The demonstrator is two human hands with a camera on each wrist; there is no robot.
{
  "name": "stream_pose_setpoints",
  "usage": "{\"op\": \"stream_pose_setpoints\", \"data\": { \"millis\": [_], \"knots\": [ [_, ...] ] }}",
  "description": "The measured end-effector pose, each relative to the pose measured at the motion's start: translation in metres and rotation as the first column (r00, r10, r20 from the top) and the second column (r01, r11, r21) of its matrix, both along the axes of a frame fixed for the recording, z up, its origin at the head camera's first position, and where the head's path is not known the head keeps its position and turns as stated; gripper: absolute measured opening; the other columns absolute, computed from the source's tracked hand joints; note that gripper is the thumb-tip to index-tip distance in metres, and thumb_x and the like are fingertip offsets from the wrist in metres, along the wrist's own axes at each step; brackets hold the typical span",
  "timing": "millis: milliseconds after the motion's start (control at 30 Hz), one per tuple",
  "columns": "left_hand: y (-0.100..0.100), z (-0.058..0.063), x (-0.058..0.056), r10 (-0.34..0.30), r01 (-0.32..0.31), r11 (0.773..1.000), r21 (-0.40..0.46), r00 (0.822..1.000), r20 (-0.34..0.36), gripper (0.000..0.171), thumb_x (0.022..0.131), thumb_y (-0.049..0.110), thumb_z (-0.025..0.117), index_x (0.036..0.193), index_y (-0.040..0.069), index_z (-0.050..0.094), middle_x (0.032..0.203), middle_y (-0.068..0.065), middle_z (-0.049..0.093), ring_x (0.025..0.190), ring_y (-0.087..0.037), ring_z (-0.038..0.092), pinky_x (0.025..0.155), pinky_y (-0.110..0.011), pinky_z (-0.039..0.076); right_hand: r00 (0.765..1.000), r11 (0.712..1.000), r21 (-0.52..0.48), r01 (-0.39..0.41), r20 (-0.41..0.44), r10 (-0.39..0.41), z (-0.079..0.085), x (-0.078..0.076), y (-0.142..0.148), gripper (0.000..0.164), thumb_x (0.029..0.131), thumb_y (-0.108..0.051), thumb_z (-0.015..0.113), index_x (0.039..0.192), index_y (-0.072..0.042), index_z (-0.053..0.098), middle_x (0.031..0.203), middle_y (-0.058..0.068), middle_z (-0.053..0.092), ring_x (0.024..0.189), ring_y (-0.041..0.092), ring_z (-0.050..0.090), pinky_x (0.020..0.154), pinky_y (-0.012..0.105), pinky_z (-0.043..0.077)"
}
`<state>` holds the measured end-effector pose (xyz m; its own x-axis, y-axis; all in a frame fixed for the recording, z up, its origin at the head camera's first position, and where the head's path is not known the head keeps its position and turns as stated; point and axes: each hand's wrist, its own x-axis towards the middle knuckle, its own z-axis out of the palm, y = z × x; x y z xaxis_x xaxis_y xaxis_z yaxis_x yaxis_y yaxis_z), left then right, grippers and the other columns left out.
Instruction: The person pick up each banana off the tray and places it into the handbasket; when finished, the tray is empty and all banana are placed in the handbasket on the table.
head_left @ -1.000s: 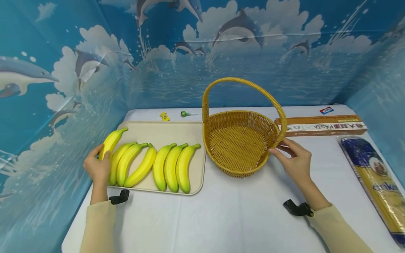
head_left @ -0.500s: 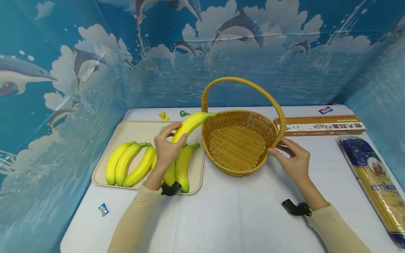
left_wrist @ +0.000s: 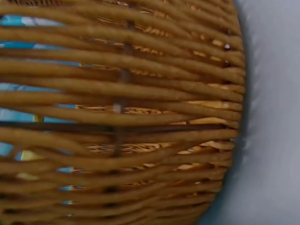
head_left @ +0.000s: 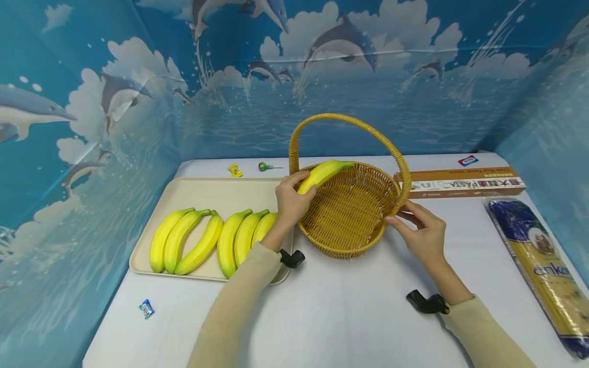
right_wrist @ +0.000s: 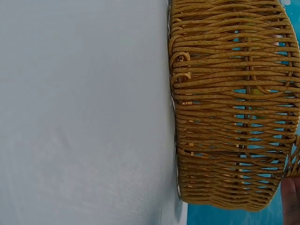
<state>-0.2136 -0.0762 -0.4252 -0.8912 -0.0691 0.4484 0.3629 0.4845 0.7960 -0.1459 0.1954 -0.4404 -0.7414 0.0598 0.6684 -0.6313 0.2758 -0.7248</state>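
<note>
Gripped between thumb and fingers near its lower end, a banana (head_left: 324, 175) in a person's left hand (head_left: 292, 200) slants over the left side of a woven basket (head_left: 347, 220), its green stem pointing right, inside the sweep of the handle (head_left: 352, 118). Whether the fruit touches the rim cannot be told; the left wrist view shows mostly blurred weave. Across the basket, the right hand (head_left: 422, 232) pinches the rim by the handle's right foot. Let go too high, the banana could bounce or roll against the far wall; carried too low, it or the knuckles could catch the left rim and shove the basket sideways, should the right hand's light hold give. A loose hold so near one end might also let the fruit swivel. Just left of the basket, a beige tray (head_left: 216, 190) bears six more bananas (head_left: 184, 240) in two groups of three, the nearest partly hidden by the left arm. Farther out on the white table (head_left: 340, 312) lie a pasta box (head_left: 465, 184), a bag of pasta (head_left: 536, 266), a lollipop (head_left: 263, 166) and small wrapped sweets (head_left: 235, 170).
</note>
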Motion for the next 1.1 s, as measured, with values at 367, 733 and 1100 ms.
{"op": "stream_pose_setpoints", "data": {
  "millis": [367,733,1100],
  "knots": [
    [0.003,-0.01,-0.014,0.077,-0.056,0.978,-0.199,0.992,0.101,0.035,0.085,0.018,0.075,0.117,0.005,0.072,0.117,-0.009,0.071,0.107,-0.028,0.064,0.097,-0.039,0.047,1.0,1.0,-0.01,-0.015,-0.01,0.015,-0.001,0.0,-0.001,0.055,0.061,0.03,0.073,0.113,0.014,0.066,0.107,0.014,0.072,0.096,0.006,0.07,0.082,0.018,0.055],
    [0.002,-0.014,-0.02,0.096,-0.059,0.95,-0.306,0.99,0.105,0.014,0.087,0.01,0.069,0.097,0.008,0.079,0.087,-0.006,0.076,0.082,-0.023,0.066,0.089,-0.047,0.036,0.999,1.0,0.022,0.022,0.032,-0.023,-0.017,-0.007,0.009,0.059,0.061,0.026,0.076,0.117,0.009,0.067,0.112,-0.013,0.068,0.098,0.001,0.068,0.082,0.015,0.054],
    [0.001,-0.016,-0.017,0.118,-0.089,0.935,-0.343,0.991,0.065,0.015,0.086,0.013,0.07,0.097,0.009,0.079,0.09,-0.005,0.076,0.087,-0.023,0.066,0.087,-0.045,0.037,1.0,1.0,0.009,0.007,0.016,-0.008,-0.012,-0.006,0.005,0.058,0.06,0.029,0.075,0.115,0.013,0.066,0.11,-0.004,0.071,0.099,0.002,0.068,0.083,0.015,0.054]
  ]
}}
